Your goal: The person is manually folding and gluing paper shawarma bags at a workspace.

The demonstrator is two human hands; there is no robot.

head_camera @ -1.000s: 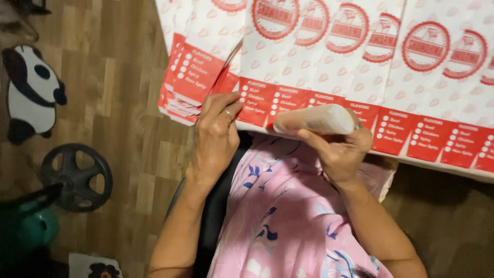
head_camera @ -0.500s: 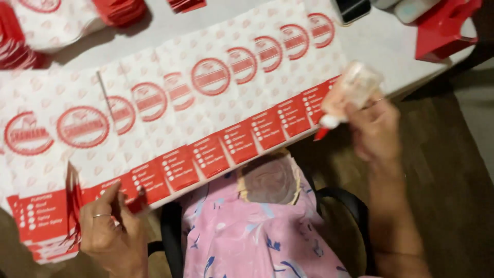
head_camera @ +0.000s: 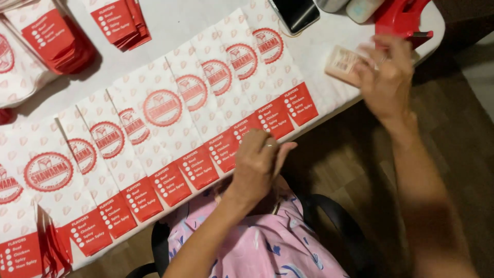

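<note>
Paper bags (head_camera: 190, 123) fanned diagonally (red ends nearest), left hand (head_camera: 256, 167) pressing them, right hand (head_camera: 385, 77) gripping tan block (head_camera: 343, 64).

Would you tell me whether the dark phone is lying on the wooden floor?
No, the phone lies on the white table, at its far edge beside the paper bags.

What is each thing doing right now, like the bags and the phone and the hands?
Paper bags: flat, fanned in an overlapping row along the table edge.
Left hand: resting on the bags' red ends.
Right hand: raised, holding a small beige pack, blurred.
Phone: lying flat, screen dark.
Stacked bags: piled at the table's far side.
</note>
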